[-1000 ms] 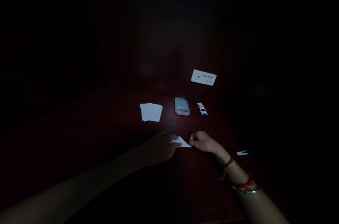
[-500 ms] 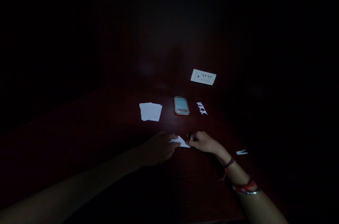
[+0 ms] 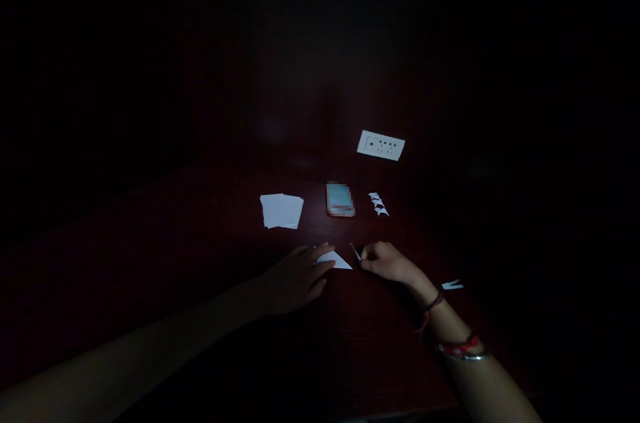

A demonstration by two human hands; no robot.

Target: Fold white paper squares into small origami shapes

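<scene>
The left grip is spread upon the white pointed paper, which lies on the desk. Just beside the paper's tip, the right grip pinches one thin piece

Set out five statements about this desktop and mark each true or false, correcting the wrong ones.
1. The left hand is on the pointed white paper. True.
2. The right hand holds a phone. False: it pinches a thin pale item.
3. The blurred rectangular item lies between the paper stack and the small white pieces. True.
4. The paper stack is crumpled. False: it lies flat.
5. The V-shaped scrap is right of the right hand. True.
</scene>
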